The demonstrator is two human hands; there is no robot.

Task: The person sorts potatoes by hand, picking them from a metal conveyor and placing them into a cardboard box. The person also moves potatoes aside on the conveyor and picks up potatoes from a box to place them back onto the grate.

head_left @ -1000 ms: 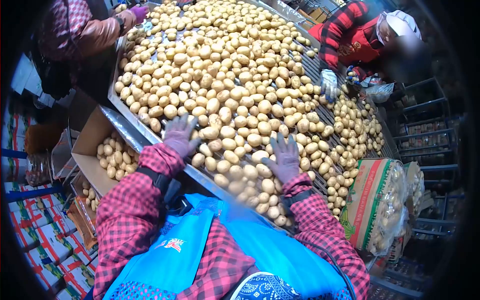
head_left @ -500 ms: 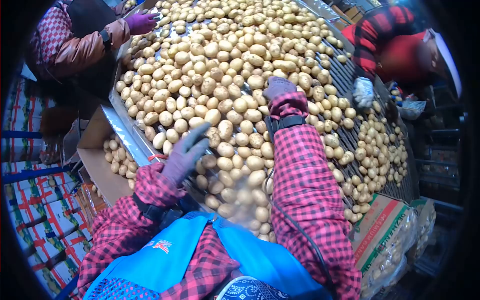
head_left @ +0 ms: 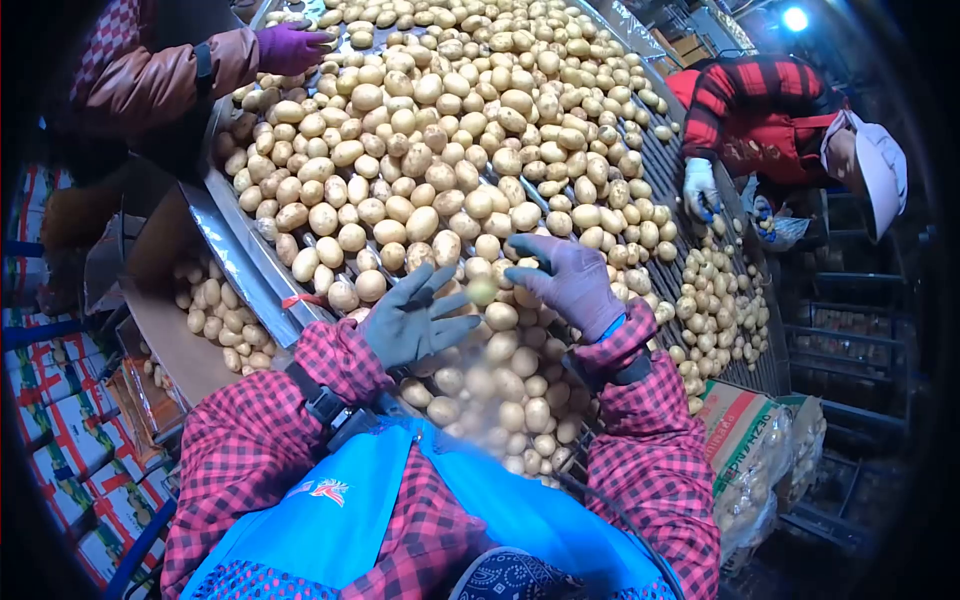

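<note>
Many pale yellow potatoes (head_left: 420, 160) cover a slatted sorting table in front of me. My left hand (head_left: 415, 318), in a grey-purple glove, is open over the near potatoes, palm turned up and fingers spread. To its right, my right hand (head_left: 572, 282) hovers above the heap in a similar glove, thumb and fingers curved apart with nothing between them. A small greenish potato (head_left: 482, 291), slightly blurred, shows in the gap between my hands, close to the left fingertips. Below them, more potatoes (head_left: 510, 385) lie near my blue apron, partly blurred.
A person's purple-gloved hand (head_left: 293, 47) reaches in at upper left. Across at right, a co-worker's white-gloved hand (head_left: 702, 188) is at the slats (head_left: 655, 165). Cardboard boxes with potatoes stand at left (head_left: 165, 335) and lower right (head_left: 735, 440). A metal edge (head_left: 245, 275) borders the table.
My right hand has drawn back toward me from the heap and opened. My left hand has moved right and turned palm up. The greenish potato now appears between them.
</note>
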